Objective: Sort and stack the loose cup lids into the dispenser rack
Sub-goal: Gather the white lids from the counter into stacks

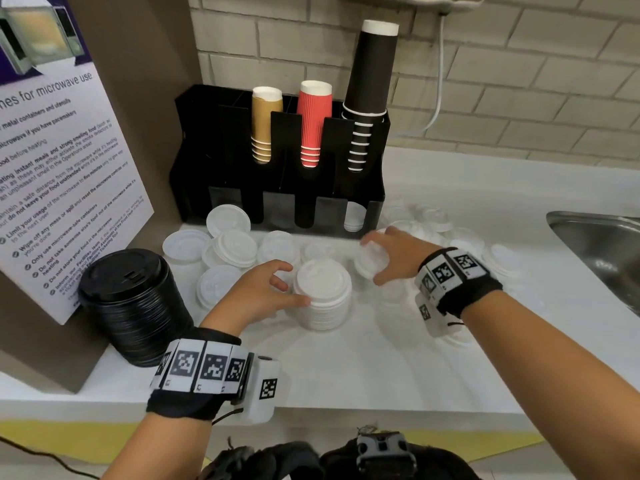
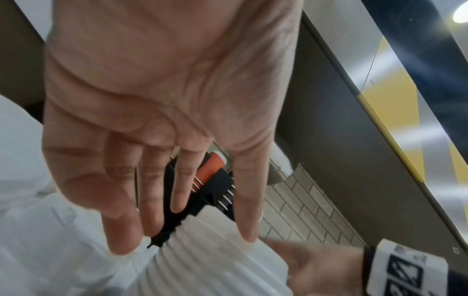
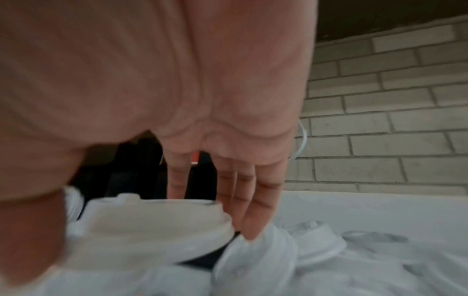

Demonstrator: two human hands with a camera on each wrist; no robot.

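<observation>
A tall stack of white lids [image 1: 323, 299] stands on the white counter [image 1: 346, 368], in front of the black dispenser rack [image 1: 277, 188]. My left hand [image 1: 289, 289] is beside the stack's left flank, its thumb touching the stack's side and its fingers relaxed; in the left wrist view the left hand [image 2: 187, 240] has fairly straight fingers above the ribbed stack [image 2: 215, 260]. My right hand [image 1: 372, 261] grips a white lid [image 1: 363, 270] just right of the stack. In the right wrist view that lid [image 3: 157, 216] sits under the palm, the right hand [image 3: 142, 236] curled round its rim.
Loose white lids [image 1: 225, 244] lie left of the stack, and more lids [image 1: 433, 216] lie to the right. A stack of black lids [image 1: 135, 306] stands at the left, by a notice board [image 1: 52, 168]. The rack holds tan, red and black cups. A steel sink [image 1: 595, 244] is at the right.
</observation>
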